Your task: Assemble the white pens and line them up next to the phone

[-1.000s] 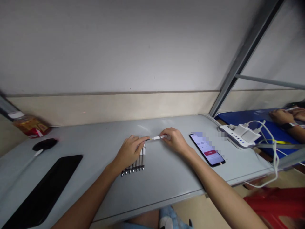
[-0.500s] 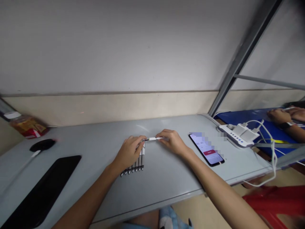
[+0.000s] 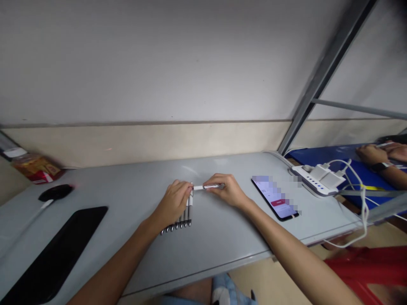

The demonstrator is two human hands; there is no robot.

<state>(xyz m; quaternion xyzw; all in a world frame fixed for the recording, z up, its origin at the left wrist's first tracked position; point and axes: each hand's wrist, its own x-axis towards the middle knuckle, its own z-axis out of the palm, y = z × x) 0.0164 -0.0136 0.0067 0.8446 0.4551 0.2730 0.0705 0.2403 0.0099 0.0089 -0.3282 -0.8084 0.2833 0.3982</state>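
Observation:
A white pen (image 3: 206, 187) lies level just above the grey table (image 3: 136, 186), held between both hands. My left hand (image 3: 174, 202) pinches its left end with closed fingers. My right hand (image 3: 226, 190) grips its right end, fingers curled round the barrel. Under my left hand lies a row of several white pens with silver tips (image 3: 178, 221), side by side, their upper halves hidden by the hand.
A lit phone (image 3: 276, 198) lies right of my right hand. A white power strip (image 3: 318, 180) with plugs and cables sits at the table's right end. A black pad (image 3: 54, 254), a black mouse (image 3: 55, 192) and a snack packet (image 3: 33, 168) are at the left. Another person's hands (image 3: 378, 153) show far right.
My two hands have drawn closer together along the pen, so less of it shows between them. The black tip seen at my left fingers is now covered.

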